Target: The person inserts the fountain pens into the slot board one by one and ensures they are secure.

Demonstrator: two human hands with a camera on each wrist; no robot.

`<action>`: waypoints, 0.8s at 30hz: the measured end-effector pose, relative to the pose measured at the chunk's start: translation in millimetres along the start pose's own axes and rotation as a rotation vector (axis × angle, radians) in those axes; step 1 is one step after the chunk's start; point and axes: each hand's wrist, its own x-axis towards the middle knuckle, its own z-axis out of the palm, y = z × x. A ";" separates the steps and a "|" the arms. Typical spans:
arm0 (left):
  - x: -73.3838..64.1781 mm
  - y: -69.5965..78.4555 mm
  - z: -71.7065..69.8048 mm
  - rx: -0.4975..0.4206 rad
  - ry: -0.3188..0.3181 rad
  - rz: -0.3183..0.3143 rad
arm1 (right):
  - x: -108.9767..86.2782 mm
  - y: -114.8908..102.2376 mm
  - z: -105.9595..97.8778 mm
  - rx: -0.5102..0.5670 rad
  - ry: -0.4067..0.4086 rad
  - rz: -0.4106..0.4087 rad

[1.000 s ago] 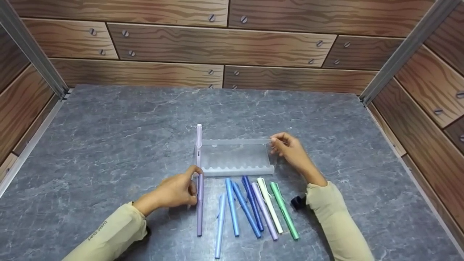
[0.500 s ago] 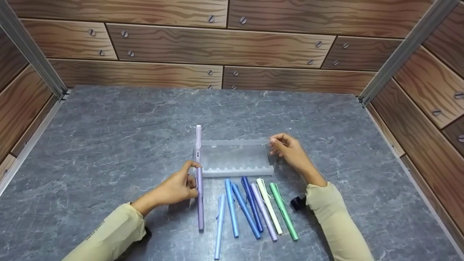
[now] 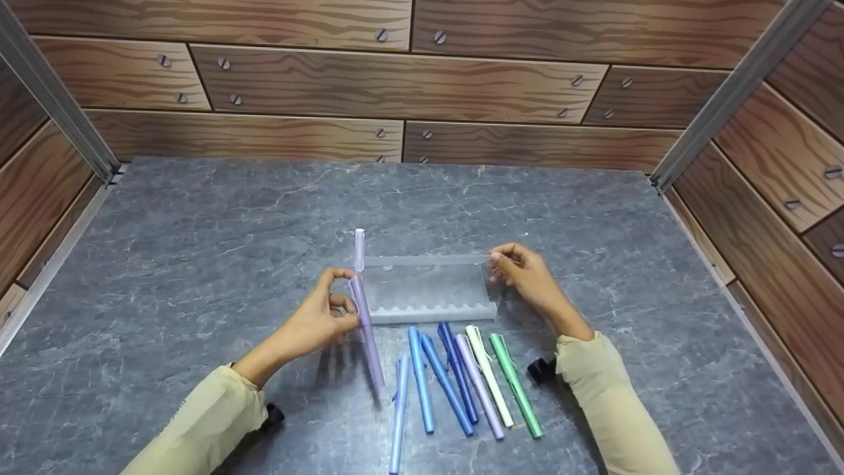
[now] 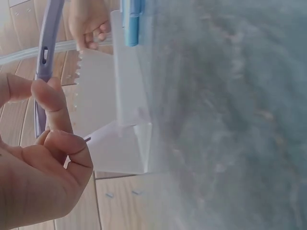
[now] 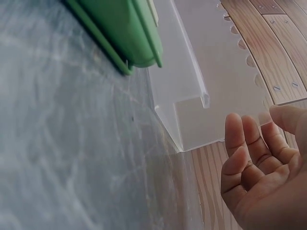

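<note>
My left hand (image 3: pixel 308 324) pinches a purple pen (image 3: pixel 370 346) between thumb and fingertips, lifted and tilted in front of the rack's left end. In the left wrist view that purple pen (image 4: pixel 50 33) rises beyond the fingers. A clear plastic pen rack (image 3: pixel 428 315) with notched edges stands behind. On its leftmost place lies a pale lilac pen (image 3: pixel 359 249), partly hidden by my left hand. My right hand (image 3: pixel 531 274) holds the rack's far right corner between thumb and finger; in the right wrist view the other fingers (image 5: pixel 235 129) are loosely bent.
In front of the rack lie several pens: light blue (image 3: pixel 399 415), blue (image 3: pixel 422 379), dark blue (image 3: pixel 458 369), lilac (image 3: pixel 480 386), cream (image 3: pixel 489 376) and green (image 3: pixel 516 386). The grey marbled table (image 3: pixel 198 231) is bounded by wood-patterned walls (image 3: pixel 395 79).
My left hand has raised the purple pen off the table and moved it forward, its near end swinging to the right. The right hand and the rack stay put.
</note>
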 end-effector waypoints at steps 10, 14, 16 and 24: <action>4.2 10.9 -1.9 0.018 0.074 0.020 | 9.2 18.0 -0.5 0.008 0.010 -0.032; 6.0 14.2 -0.8 0.022 0.117 0.035 | 8.4 17.5 0.2 0.006 0.011 -0.021; 7.4 15.9 -0.6 0.030 0.146 0.050 | 7.9 16.6 0.3 0.009 0.009 -0.018; 11.0 19.3 -2.5 0.167 0.262 0.162 | 7.3 14.7 -0.5 0.015 0.012 -0.019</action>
